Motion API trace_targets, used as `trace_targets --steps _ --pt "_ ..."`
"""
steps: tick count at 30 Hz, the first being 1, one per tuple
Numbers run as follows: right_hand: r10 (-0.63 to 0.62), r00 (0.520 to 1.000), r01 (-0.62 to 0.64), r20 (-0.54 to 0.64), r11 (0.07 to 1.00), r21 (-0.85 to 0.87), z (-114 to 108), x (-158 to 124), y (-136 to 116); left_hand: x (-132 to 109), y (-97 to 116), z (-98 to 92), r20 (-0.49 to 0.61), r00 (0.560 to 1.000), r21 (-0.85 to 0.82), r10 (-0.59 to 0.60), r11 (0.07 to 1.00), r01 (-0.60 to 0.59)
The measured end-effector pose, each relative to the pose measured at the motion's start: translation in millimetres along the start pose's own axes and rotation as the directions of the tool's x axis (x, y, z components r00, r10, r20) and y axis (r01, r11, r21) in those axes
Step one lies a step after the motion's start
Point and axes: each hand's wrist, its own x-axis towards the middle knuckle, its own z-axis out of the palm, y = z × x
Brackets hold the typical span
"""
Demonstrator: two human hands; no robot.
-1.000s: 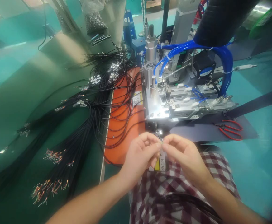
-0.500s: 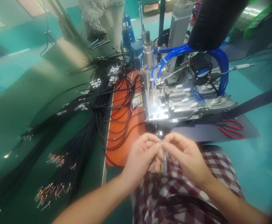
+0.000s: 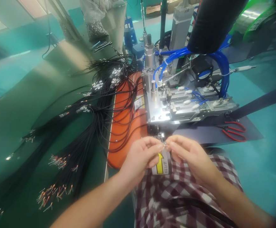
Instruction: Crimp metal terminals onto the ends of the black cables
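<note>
My left hand [image 3: 144, 153] is closed in a pinch, thumb against fingers, at the front of the machine. Facing it, my right hand [image 3: 187, 150] pinches as well. Between the two sets of fingertips shows a tiny, pale, thin piece [image 3: 165, 145], too small to name; fingers cover most of it. Just beyond the fingertips is a small metal fixture [image 3: 161, 135] on the machine's front edge. Below the hands, a label with a yellow arrow [image 3: 160, 163] is in sight.
A metal machine [image 3: 156, 110] with blue air hoses [image 3: 175, 57] stands ahead. Black cables [image 3: 97, 110] with stripped ends lie across the orange board [image 3: 121, 148] and green table [image 3: 64, 177]. Red-handled pliers [image 3: 235, 131] rest at right. A green-rimmed wire spool [image 3: 255, 20] sits at the back.
My fingertips have drawn slightly apart, so more of the thin piece shows between them. The left hand's lower fingers have curled in, and the yellow arrow label is more exposed.
</note>
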Motion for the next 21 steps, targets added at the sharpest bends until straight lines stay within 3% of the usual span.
trace_targets --steps 12,21 --pt "-0.187 0.982 0.166 -0.032 0.931 -0.326 -6.9 -0.5 -1.4 1.8 -3.2 0.0 0.011 1.0 0.037 0.012 0.999 -0.013" --pt "-0.309 0.95 0.293 0.057 0.808 -0.51 -10.8 -4.2 -6.0 3.3 -4.3 0.9 0.005 1.0 0.148 0.001 0.989 -0.002"
